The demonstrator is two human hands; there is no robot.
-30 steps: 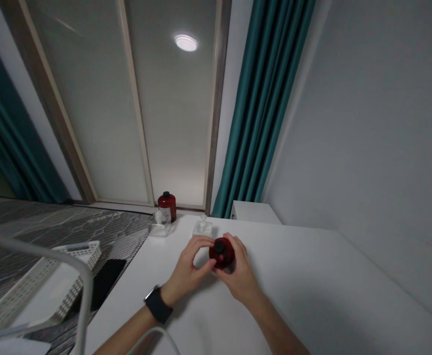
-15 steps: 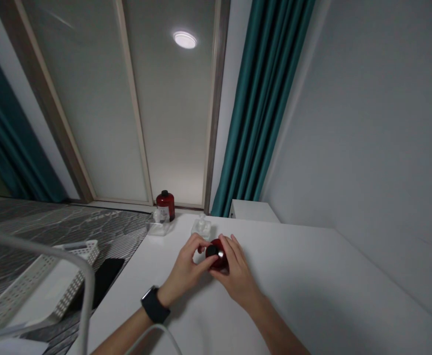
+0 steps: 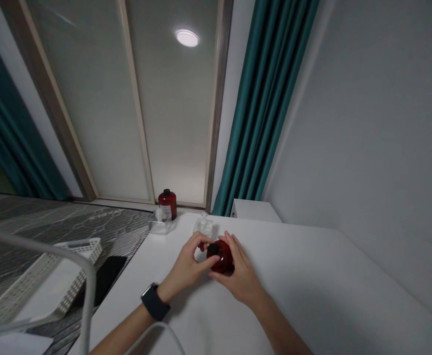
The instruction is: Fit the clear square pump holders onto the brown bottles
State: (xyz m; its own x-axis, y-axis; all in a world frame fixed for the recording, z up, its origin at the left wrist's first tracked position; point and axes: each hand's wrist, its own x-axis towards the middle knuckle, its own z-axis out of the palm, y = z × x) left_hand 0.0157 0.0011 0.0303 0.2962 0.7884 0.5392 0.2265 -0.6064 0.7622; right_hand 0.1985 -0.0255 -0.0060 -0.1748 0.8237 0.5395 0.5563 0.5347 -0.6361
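A dark red bottle (image 3: 224, 259) lies tilted on the white table (image 3: 297, 296), its black cap (image 3: 212, 250) pointing up and left. My right hand (image 3: 240, 278) wraps the bottle's body from the near right side. My left hand (image 3: 186, 261) pinches the black cap between thumb and fingertips, and a black smartwatch (image 3: 155, 302) sits on that wrist. The hands hide much of the bottle. Just behind them stands a small clear block-shaped object (image 3: 203, 227).
At the table's far edge stand a second red bottle with a black cap (image 3: 167, 204) and a clear holder (image 3: 160, 226). A white cabinet top (image 3: 255, 211) lies beyond. Left of the table are a white perforated tray (image 3: 64, 276) and a black phone (image 3: 105, 278). A white cable (image 3: 157, 335) crosses the foreground.
The red bottle has tipped further, bringing its cap from the top round to the left. My left fingers have closed onto the cap, and the right hand has shifted along the body.
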